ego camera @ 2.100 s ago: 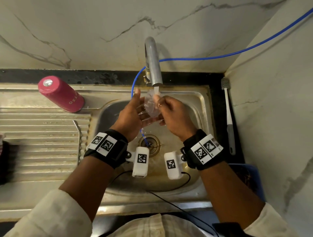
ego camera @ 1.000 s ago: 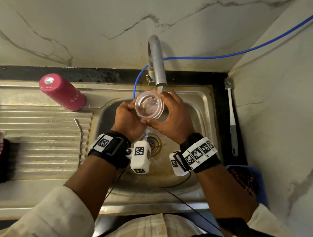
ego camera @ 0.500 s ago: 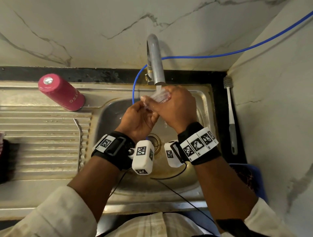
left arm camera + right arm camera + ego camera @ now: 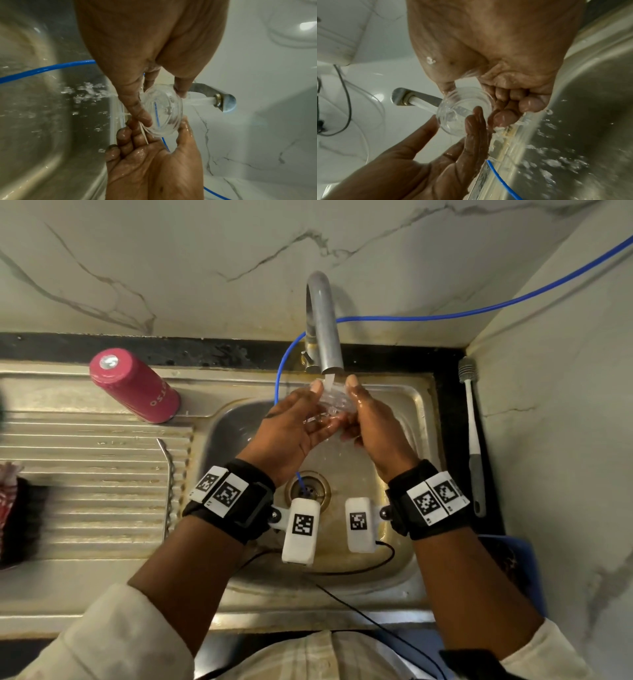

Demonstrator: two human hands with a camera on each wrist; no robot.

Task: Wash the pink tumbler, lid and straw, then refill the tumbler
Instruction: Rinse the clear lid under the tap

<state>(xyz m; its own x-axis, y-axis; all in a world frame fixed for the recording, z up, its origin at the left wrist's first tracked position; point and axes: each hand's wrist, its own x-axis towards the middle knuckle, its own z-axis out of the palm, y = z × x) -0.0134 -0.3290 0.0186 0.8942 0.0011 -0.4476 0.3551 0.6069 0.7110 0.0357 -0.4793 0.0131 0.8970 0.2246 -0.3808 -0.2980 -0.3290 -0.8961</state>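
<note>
A clear plastic lid [image 4: 334, 402] sits tilted under the water running from the tap [image 4: 323, 320]. My left hand [image 4: 318, 409] pinches its left rim between thumb and fingers. My right hand [image 4: 352, 412] grips the right rim, thumb on top and fingers curled beneath. In the left wrist view the lid [image 4: 163, 111] shows its round face with water splashing off it; the right wrist view shows the lid [image 4: 464, 111] against my curled wet fingers [image 4: 505, 116]. The pink tumbler [image 4: 135, 386] stands upside down on the drainboard. A metal straw [image 4: 168, 474] lies on the ribs.
The steel sink [image 4: 421, 405] lies below my hands, with a thin blue tube [image 4: 281, 371] running down to the drain. A long bottle brush [image 4: 474, 440] lies along the right counter. A dark object [image 4: 17, 508] sits at the left edge and a blue item [image 4: 513, 559] at lower right.
One second ago the lid lay face up in both hands; then my right hand covered it. Now the hands are at either side and the lid is tilted in the stream.
</note>
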